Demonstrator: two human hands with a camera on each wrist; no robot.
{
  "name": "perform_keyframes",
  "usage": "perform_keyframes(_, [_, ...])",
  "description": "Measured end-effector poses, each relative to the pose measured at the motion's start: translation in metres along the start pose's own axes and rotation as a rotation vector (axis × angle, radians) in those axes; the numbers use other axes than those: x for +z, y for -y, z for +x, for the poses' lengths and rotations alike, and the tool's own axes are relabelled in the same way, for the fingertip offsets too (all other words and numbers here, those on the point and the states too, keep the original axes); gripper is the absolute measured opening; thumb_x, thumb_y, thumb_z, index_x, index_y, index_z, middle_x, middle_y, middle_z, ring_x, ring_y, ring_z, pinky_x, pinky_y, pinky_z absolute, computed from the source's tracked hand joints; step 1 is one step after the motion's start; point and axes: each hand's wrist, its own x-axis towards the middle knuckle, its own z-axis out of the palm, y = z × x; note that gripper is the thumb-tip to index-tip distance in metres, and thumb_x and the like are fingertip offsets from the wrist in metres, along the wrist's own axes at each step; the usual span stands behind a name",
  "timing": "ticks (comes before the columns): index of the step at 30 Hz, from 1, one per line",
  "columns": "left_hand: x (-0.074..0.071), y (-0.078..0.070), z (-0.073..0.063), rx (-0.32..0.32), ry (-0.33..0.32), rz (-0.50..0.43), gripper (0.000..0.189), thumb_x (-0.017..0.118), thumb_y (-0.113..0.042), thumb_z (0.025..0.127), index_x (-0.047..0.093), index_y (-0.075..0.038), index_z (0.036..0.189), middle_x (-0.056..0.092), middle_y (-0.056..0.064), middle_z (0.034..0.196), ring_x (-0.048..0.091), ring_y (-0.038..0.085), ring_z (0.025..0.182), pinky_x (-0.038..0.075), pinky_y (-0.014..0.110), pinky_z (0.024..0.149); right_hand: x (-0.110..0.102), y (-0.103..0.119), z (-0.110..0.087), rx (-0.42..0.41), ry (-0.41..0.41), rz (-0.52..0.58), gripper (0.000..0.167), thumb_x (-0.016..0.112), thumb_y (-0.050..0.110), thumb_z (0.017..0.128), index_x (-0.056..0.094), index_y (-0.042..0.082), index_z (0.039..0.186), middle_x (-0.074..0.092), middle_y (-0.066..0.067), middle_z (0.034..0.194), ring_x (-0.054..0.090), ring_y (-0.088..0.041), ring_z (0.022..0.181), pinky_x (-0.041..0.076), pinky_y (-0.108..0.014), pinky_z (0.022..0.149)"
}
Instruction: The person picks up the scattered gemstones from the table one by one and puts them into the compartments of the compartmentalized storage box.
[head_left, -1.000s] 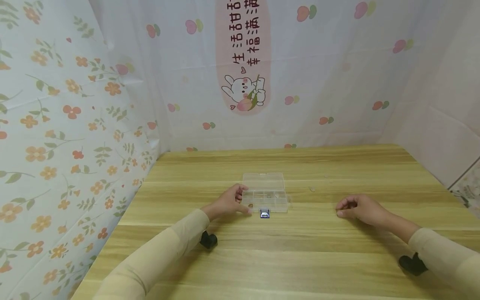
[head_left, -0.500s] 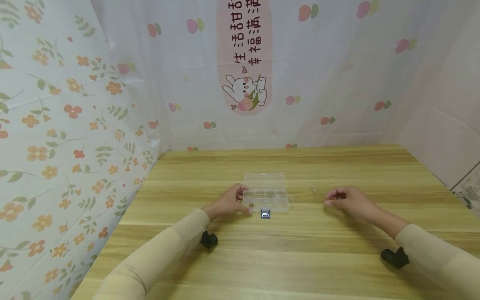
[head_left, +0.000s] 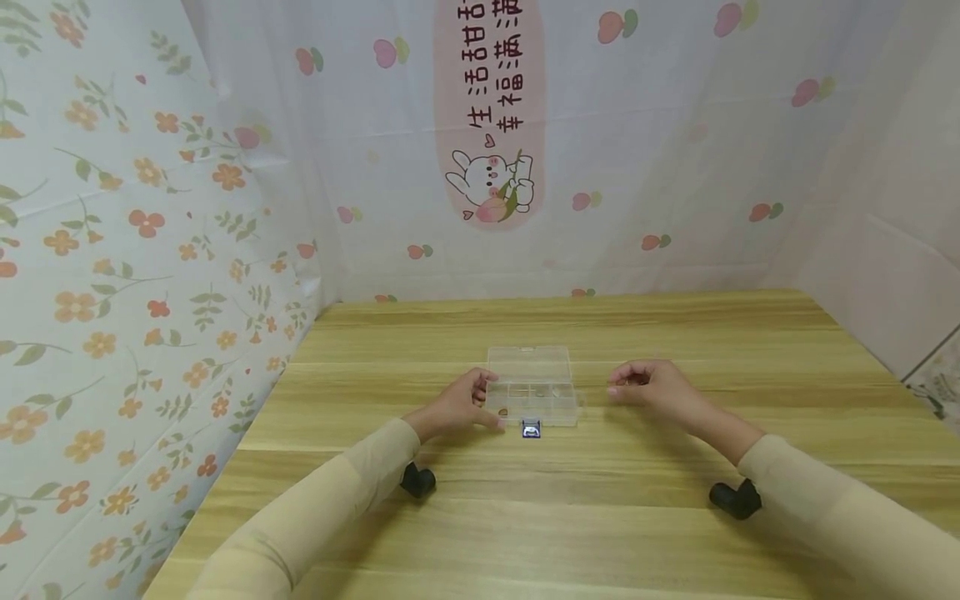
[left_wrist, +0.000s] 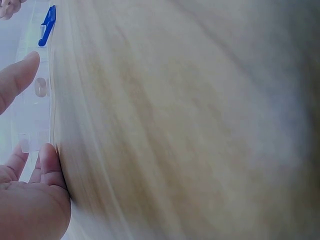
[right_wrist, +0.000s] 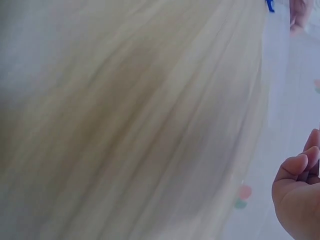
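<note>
Head: the clear box (head_left: 555, 407) sits open on the bench (head_left: 525, 517), left hand (head_left: 459, 402) holding its left end, right hand (head_left: 660, 388) near its right; left wrist: thumb (left_wrist: 19, 80) spread from fingers (left_wrist: 48, 162); right wrist: right fingers (right_wrist: 295, 165) squeezed close, can't tell if pinching

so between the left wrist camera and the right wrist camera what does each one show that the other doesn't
Only the left wrist view shows the small brown piece inside the box.

Only the right wrist view shows the pink-and-green prints on the pale backdrop.

Both show the table, the box's blue latch and both hands: the left hand is near in its own view, the right hand in its own, and the other only peeks in at a corner.
</note>
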Motion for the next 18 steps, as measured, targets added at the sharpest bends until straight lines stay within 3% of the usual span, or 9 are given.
perform_keyframes(18, [0.001,0.001,0.002,0.009,-0.006,-0.008,0.074,0.087,-0.007,0.071,0.047,-0.006,0.133,0.046,0.009,0.11,0.042,0.021,0.096,0.039,0.033,0.083,0.047,0.028,0.028,-0.033,-0.014,0.063,0.022,0.074,0.011,0.086,0.069,-0.004,0.102,0.059,-0.006,0.085,0.046,-0.017,0.071,0.041,-0.025,0.056])
